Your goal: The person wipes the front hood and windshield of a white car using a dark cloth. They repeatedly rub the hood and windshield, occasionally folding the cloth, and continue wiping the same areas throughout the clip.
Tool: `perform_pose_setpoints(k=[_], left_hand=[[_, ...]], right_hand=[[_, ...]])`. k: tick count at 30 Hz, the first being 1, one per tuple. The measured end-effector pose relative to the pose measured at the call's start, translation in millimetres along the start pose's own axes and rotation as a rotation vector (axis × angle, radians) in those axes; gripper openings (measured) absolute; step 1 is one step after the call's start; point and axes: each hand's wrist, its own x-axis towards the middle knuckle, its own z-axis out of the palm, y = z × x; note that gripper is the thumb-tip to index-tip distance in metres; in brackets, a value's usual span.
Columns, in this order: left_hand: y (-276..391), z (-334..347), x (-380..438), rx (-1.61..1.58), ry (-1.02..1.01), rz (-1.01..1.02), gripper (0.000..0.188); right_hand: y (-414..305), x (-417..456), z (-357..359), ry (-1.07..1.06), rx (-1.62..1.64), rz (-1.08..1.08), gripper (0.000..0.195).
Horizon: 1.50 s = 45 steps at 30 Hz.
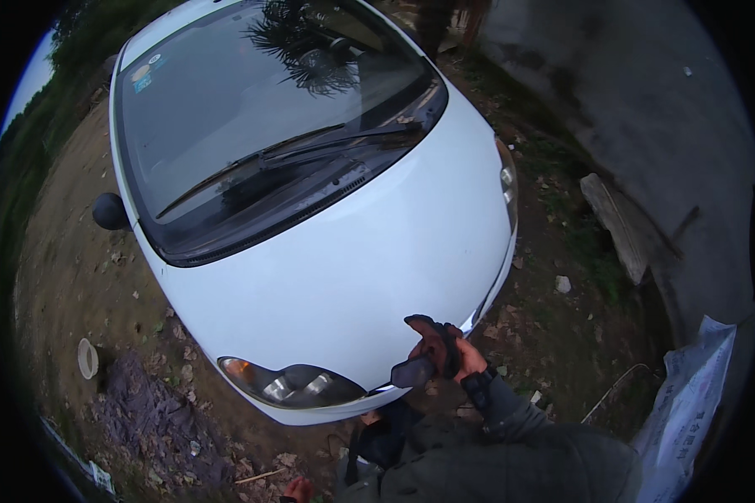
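My right hand (470, 361) grips a dark brown and black item (437, 352) that looks like a bundled work glove. A rounded grey part hangs from its lower left. The hand is over the front edge of a white car's hood (352, 283), with a black band around the wrist. Low in the picture, my left hand (299, 489) is partly cut off by the frame's edge. It hangs above leaf-strewn ground, and whether its fingers are closed cannot be made out. The car's near headlight (292, 383) lies between the two hands.
Left of the car are a pale round container (88, 359) and a crumpled dark sheet (157, 421) on dirt. To the right lie a concrete slab (613, 226), a stone (562, 284) and a printed white plastic sack (686, 409). A black side mirror (109, 211) sticks out.
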Motion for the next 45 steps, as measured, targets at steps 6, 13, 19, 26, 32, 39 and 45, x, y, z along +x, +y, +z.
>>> perform_pose_setpoints(k=[6,13,19,26,32,39,45], left_hand=[[-35.9,9.9,12.4,-0.041,-0.087,0.100,0.027],[-44.7,53.3,19.6,0.077,-0.049,0.012,0.023],[14.8,108.4,0.9,0.189,-0.118,-0.011,0.022],[14.1,217.0,-3.7,0.179,-0.145,-0.013,0.021],[-23.7,325.5,-3.7,0.241,-0.219,-0.091,0.019],[-6.1,461.7,8.3,0.435,-0.293,-0.059,0.026],[45.3,623.0,7.5,0.760,-0.224,-0.063,0.030]], right_hand=[[9.0,-68.5,-13.8,0.104,-0.045,-0.050,0.071],[5.2,-139.7,-71.9,0.336,0.116,-0.245,0.062],[-29.5,-178.8,-109.0,0.339,0.156,-0.396,0.053],[-57.9,-265.8,-246.6,0.316,0.403,-0.499,0.044],[-114.9,-351.0,-342.9,0.728,0.577,-0.563,0.045],[-174.7,-406.1,-413.9,0.704,0.490,-0.723,0.046],[-201.3,-397.0,-469.1,0.722,0.625,-0.673,0.047]])
